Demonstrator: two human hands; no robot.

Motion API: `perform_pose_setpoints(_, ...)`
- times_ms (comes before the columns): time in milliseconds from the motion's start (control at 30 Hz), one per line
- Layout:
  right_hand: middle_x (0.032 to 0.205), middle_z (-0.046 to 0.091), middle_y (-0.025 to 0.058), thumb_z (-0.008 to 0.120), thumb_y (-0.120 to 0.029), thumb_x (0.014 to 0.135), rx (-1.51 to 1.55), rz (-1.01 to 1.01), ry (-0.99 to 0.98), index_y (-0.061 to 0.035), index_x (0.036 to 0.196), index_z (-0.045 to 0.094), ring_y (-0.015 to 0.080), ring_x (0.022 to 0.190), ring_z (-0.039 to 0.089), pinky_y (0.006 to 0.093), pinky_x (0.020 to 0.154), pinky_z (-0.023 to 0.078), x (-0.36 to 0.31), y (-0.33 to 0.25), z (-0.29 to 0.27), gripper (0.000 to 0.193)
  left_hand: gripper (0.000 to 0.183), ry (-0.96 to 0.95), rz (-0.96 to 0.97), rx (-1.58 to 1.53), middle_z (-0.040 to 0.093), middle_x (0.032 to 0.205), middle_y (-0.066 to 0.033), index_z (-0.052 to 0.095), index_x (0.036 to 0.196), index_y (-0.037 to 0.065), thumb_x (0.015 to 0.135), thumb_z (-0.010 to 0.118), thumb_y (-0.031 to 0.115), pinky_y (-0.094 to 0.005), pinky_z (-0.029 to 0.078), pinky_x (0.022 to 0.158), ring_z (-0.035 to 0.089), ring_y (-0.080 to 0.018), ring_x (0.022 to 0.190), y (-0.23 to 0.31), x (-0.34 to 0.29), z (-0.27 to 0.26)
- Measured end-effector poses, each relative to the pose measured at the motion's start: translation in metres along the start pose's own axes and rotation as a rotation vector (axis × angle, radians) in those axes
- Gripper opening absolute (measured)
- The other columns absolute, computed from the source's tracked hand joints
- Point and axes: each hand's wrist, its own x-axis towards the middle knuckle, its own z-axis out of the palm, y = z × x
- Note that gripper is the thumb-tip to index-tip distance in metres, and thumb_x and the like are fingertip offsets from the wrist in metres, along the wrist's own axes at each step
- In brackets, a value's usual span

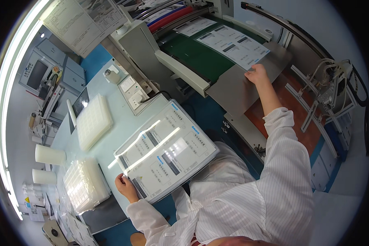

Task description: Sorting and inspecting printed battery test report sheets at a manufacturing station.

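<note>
My left hand (126,188) is at the left corner of a stack of glossy printed sheets (180,151), its fingers curled against the edge. The stack lies at the near edge of the table, and its top sheet carries several label panels with blue marks. Reaching forward, my right hand (258,74) pinches the near end of a printed sheet (233,45). That sheet lies partly on a green conveyor belt (182,55) and partly over a grey metal plate (238,92). Behind it on the belt lies another printed sheet (194,26).
On the pale table (123,123) sit a stack of translucent trays (95,121) and a plastic-wrapped stack (84,184). White rolls (49,155) stand farther left. A socket box (134,96) is beside the machine. A metal frame with hoses (324,96) stands at right.
</note>
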Motion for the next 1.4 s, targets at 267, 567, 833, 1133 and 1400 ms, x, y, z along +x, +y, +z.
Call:
perform_pose_setpoints(267,0.137,0.033,0.0225,0.046,-0.011,0.091,-0.098,0.042,0.151,-0.0140,0.135,0.039,0.0367,0.127,0.033,0.0470,0.107,0.030,0.025,-0.014,0.005,0.045,0.014,-0.002,0.017,0.012,0.059,0.089,-0.0076,0.062,0.099,-0.001,0.088,0.055,0.004,-0.0278,0.044,0.066,0.052,-0.0155,0.074,0.013,0.004,0.004)
perform_pose_setpoints(567,0.090,0.056,0.0109,0.062,-0.012,0.088,-0.399,-0.065,0.028,-0.0005,0.105,0.051,0.0231,0.074,0.057,0.0383,0.074,0.054,0.088,-0.001,-0.010,0.023,0.013,0.015,0.046,0.066,0.056,0.083,-0.0076,0.062,0.096,0.000,0.086,0.055,0.002,-0.0285,0.043,0.064,0.051,-0.0162,0.070,0.003,0.002,0.003)
perform_pose_setpoints(833,0.093,0.062,0.0257,0.054,-0.003,0.091,-0.515,-0.491,-0.045,0.0162,0.103,0.046,0.0336,0.075,0.069,0.0378,0.066,0.062,0.053,0.001,-0.005,0.024,0.016,0.053,0.068,0.090,0.062,0.087,-0.0134,0.064,0.096,0.002,0.083,0.055,0.002,-0.0355,0.047,0.074,0.059,-0.0275,0.080,0.006,0.002,0.000)
perform_pose_setpoints(1133,0.119,0.058,0.0206,0.052,-0.005,0.093,-0.613,-0.660,-0.991,0.0109,0.117,0.055,0.0274,0.108,0.060,0.0487,0.094,0.054,-0.196,0.034,0.081,0.029,0.018,0.133,0.031,0.102,0.060,0.082,-0.0095,0.065,0.098,0.006,0.082,0.058,0.006,-0.0330,0.047,0.068,0.057,-0.0212,0.070,0.001,0.001,0.002)
perform_pose_setpoints(1400,0.137,0.047,0.0190,0.047,-0.003,0.089,-0.310,-0.098,-1.584,0.0046,0.139,0.035,0.0344,0.123,0.050,0.0584,0.101,0.045,-0.252,0.054,0.098,0.051,0.029,-0.160,-0.042,-0.234,0.067,0.093,-0.0080,0.073,0.096,0.010,0.089,0.056,0.032,-0.0337,0.047,0.081,0.061,-0.0234,0.085,0.010,0.000,-0.023)
